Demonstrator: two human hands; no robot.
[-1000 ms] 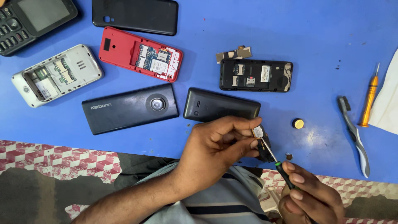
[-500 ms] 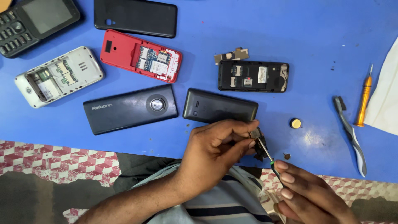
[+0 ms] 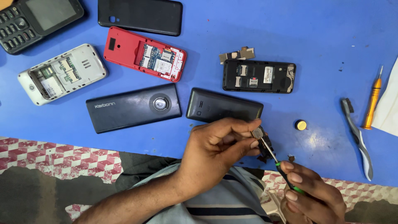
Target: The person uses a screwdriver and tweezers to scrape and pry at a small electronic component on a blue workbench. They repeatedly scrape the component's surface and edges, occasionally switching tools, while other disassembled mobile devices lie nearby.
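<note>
At the counter's [image 3: 248,25] near edge, a small metal part [image 3: 258,132] sits pinched in the left hand [image 3: 215,151]. The right hand [image 3: 313,195] grips a green-handled screwdriver [image 3: 282,168], tip touching the part. Beyond lie a dark phone cover [image 3: 224,105] and opened phones [image 3: 259,76].

I see a small silvery metal part [image 3: 258,132] pinched at the fingertips of my left hand [image 3: 215,147], held just above the near edge of the blue table; a thin screwdriver [image 3: 278,162] with a green-and-black handle slants up from my right hand [image 3: 313,195]; its tip touches the part from below.
</note>
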